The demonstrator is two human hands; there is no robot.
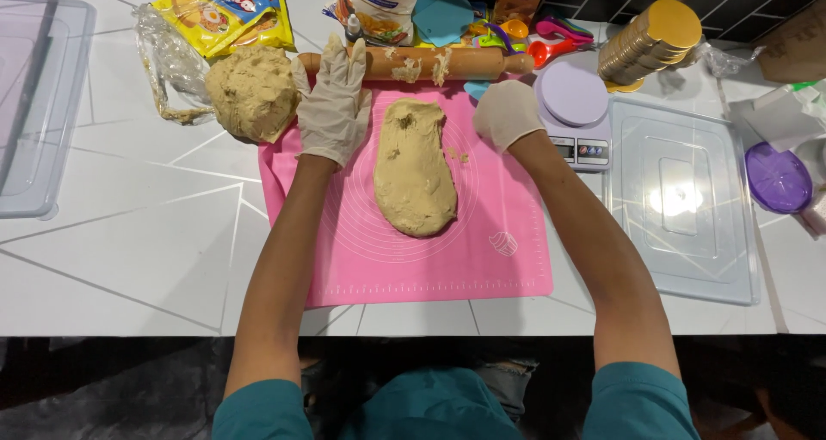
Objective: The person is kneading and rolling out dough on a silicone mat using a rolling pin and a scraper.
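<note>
A: What is the biggest thing in front of you?

B: The white table. Its near edge runs just under your elbows, and your left side has plenty of bare top.

A: And next in size?

B: The pink mat, near corners close to the table edge. On your right a clear lid lies just beside it, so room is tight there.

A: The dough?

B: The flattened dough sits mid-mat, clear of every mat edge. A dough ball overlaps the mat's far left corner.

A: My hands?

B: Your left hand, gloved, fingers spread loose, reaches the rolling pin at the mat's far edge. Your right hand is curled into a fist, gripping nothing visible, beside the scale.
</note>
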